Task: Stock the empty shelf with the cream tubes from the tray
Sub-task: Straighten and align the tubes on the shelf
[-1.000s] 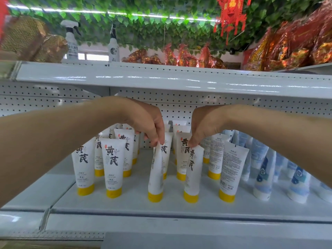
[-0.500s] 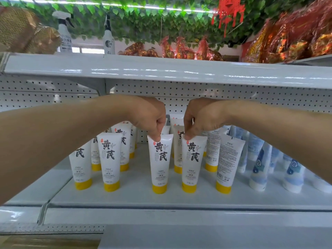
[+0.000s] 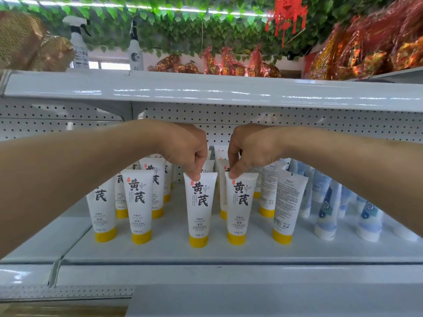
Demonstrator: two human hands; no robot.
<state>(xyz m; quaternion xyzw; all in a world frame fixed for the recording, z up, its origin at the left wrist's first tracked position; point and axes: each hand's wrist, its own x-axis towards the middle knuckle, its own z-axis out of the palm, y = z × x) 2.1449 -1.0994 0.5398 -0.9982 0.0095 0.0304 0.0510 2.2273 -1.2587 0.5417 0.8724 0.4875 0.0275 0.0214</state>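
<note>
Nearest is the white metal shelf, with its glossy front lip running across the bottom of the view. Two bare forearms reach in over it from either side.

At the front of the shelf stand two tubes side by side, close but apart, upright on their yellow caps with their black-lettered labels facing out. The left hand has its fingers curled down and pinches the crimped top edge of the left-hand cream tube. The right hand does the same, pinching the top corner of the right-hand cream tube.

To the left, in the same front row, two more cream tubes stand on their caps. To the right, one back-facing tube shows its printed text and barcode and leans slightly. Further rows of the same white and yellow tubes fill the space behind, partly hidden by the hands.

At the right end of the shelf stands a group of blue-and-white tubes, blurred.

Behind everything is a white pegboard panel. Above it runs the upper shelf, which carries a white trigger spray bottle, a slimmer spray bottle, woven golden bundles and red-and-gold foil-wrapped packages.

Farthest back, green artificial ivy and a red hanging ornament hang overhead.
</note>
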